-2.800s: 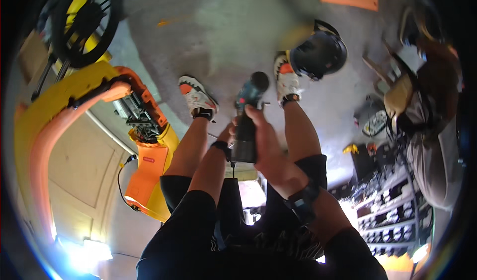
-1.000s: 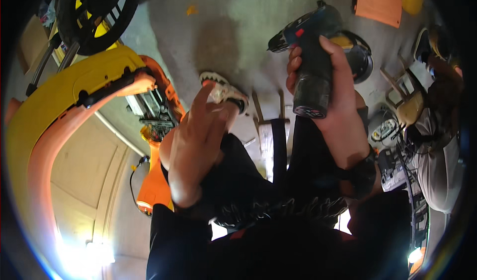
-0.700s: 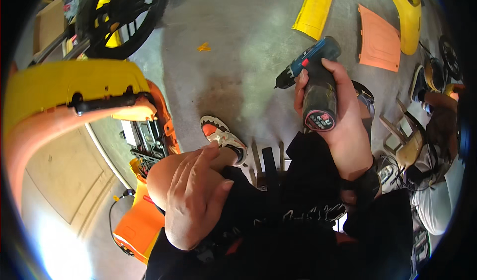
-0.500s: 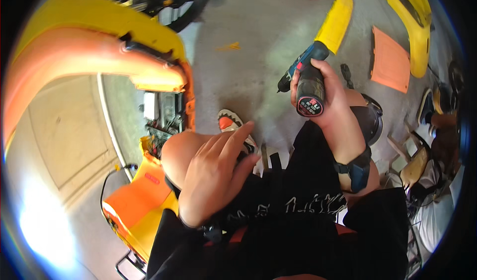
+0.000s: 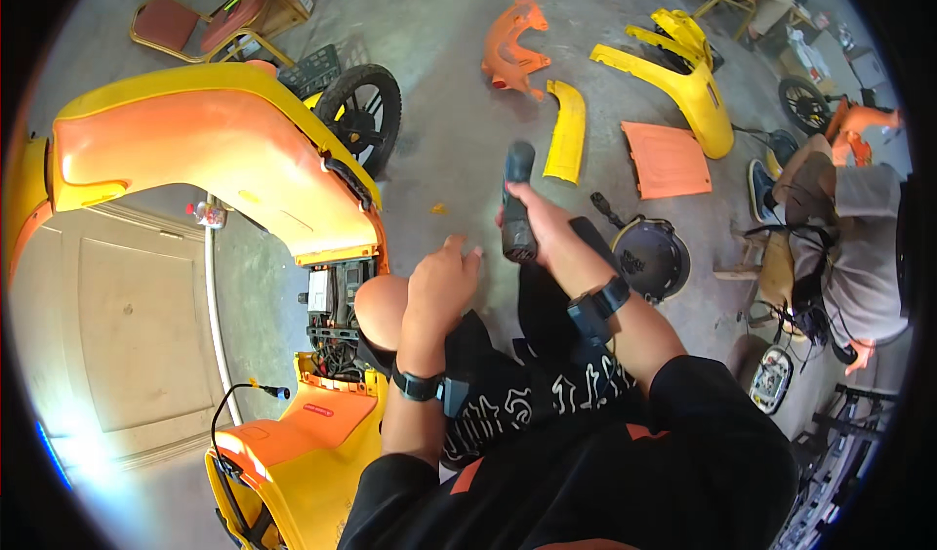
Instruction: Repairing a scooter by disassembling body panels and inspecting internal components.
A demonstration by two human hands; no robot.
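My right hand [image 5: 540, 226] grips a dark cordless drill [image 5: 518, 238], held upright in front of me with its battery end toward the camera. My left hand [image 5: 440, 286] has nothing in it, fingers loosely extended, just left of the drill and beside my bare knee [image 5: 379, 308]. To the left, a partly stripped yellow and orange scooter fills much of the view: its curved body panel [image 5: 185, 121], exposed electrical parts [image 5: 332, 306] and lower bodywork [image 5: 278, 433]. A loose black cable [image 5: 241, 386] with a connector lies over the lower part.
Loose yellow panels [image 5: 564, 135], orange panels [image 5: 666, 160], a black helmet [image 5: 652, 259] and spare wheels [image 5: 805, 106] lie around the floor. A seated co-worker [image 5: 851, 247] is at the right. Folded chairs [image 5: 171, 28] stand at the back left, a paneled door [image 5: 132, 316] at the left edge.
The view has shifted to show more floor, chairs and panels. The drill, earlier angled leftward, now points more straight away from me. My left hand has moved up, closer to the drill.
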